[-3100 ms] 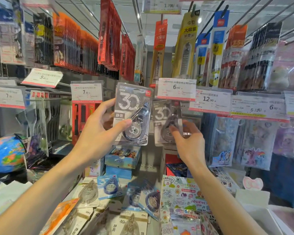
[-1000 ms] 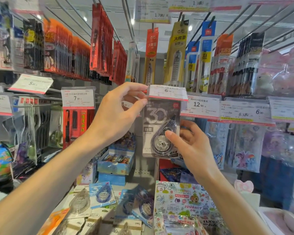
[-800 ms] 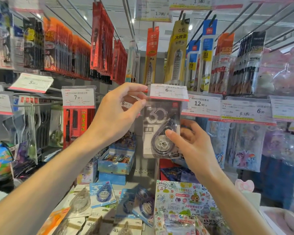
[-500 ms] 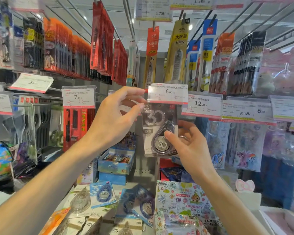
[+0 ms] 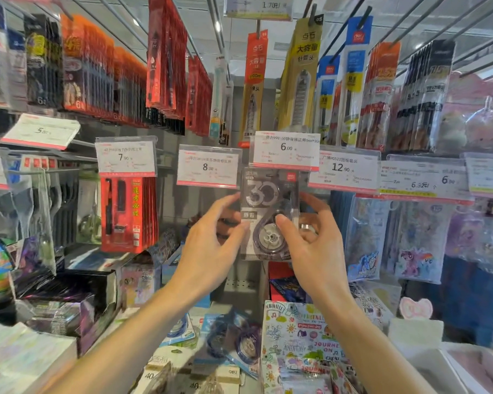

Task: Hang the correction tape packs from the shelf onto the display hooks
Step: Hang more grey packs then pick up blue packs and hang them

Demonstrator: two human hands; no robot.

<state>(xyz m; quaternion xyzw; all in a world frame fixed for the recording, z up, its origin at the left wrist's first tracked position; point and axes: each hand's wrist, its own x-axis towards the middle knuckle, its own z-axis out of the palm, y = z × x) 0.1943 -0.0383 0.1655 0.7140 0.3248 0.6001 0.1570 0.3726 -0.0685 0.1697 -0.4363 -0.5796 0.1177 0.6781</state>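
A grey correction tape pack marked "30" hangs just under the 6.00 price tag. The tag hides the pack's top and the hook. My left hand pinches the pack's left edge, thumb in front. On the pack's right side is my right hand, with its thumb on the clear blister and its fingers behind. More correction tape packs lie loose on the shelf below, some blue.
An 8.00 price tag hangs just left of the pack, a 12.90 tag just right. Red pen packs hang further left. A colourful journal and black boxes crowd the shelf.
My left hand has dropped from the lifted 6.00 price tag to the pack's left edge. The tag has swung back down. The pack now hangs straight beneath it.
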